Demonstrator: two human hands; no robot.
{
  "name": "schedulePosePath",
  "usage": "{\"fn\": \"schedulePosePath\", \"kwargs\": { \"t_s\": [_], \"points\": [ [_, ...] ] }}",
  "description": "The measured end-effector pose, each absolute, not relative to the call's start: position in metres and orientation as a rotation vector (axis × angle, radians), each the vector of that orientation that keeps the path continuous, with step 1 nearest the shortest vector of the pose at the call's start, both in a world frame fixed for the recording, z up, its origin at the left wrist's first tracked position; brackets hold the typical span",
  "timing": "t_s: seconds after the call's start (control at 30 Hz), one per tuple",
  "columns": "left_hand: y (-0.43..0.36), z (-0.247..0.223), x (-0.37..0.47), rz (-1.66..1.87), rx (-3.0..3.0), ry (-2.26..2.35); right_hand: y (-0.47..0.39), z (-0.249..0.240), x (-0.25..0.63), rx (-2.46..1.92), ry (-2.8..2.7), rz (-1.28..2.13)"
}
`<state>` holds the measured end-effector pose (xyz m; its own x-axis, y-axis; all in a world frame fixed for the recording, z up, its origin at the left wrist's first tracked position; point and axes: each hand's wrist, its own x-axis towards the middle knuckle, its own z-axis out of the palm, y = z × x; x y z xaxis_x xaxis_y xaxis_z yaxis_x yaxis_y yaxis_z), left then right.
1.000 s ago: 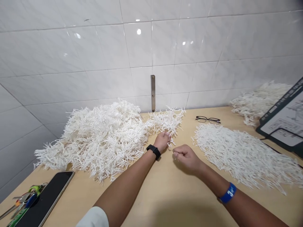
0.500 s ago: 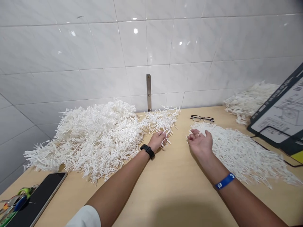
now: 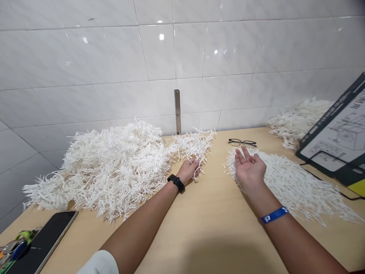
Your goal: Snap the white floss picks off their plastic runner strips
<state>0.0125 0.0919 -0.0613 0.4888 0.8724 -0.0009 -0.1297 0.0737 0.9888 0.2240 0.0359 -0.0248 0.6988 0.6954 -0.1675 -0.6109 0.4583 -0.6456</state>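
Note:
My left hand (image 3: pixel 187 170), with a black watch on its wrist, is closed on a thin white branched strand (image 3: pixel 199 167) at the front edge of a small clump of white strands (image 3: pixel 192 144). A large tangled heap of white strands (image 3: pixel 119 167) lies left of that hand. My right hand (image 3: pixel 251 167), a blue band on its wrist, is turned palm up with its fingers apart and nothing in them. It is at the left end of a flatter spread of small white pieces (image 3: pixel 291 186).
Black-framed glasses (image 3: pixel 242 143) lie beyond my right hand. At the right leans a dark printed box (image 3: pixel 339 133), with another white pile (image 3: pixel 296 118) beside it. A phone (image 3: pixel 48 239) and keys (image 3: pixel 14 247) are front left. A tiled wall (image 3: pixel 114 57) bounds the table.
My right hand has shifted right and its fingers have spread and lifted. My left hand keeps its place at the clump. The view has shifted slightly.

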Motion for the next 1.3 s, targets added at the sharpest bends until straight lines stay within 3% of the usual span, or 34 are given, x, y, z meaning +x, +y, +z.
{"fn": "schedulePosePath", "kwargs": {
  "t_s": [0.5,1.3],
  "points": [
    [0.093,-0.063,0.012,0.861,1.290,0.761,0.028,-0.039,0.164,-1.079,-1.293,0.869],
    [0.095,-0.068,0.013,0.869,1.278,0.725,0.008,-0.043,0.149,-0.979,-1.554,0.795]
  ]
}}
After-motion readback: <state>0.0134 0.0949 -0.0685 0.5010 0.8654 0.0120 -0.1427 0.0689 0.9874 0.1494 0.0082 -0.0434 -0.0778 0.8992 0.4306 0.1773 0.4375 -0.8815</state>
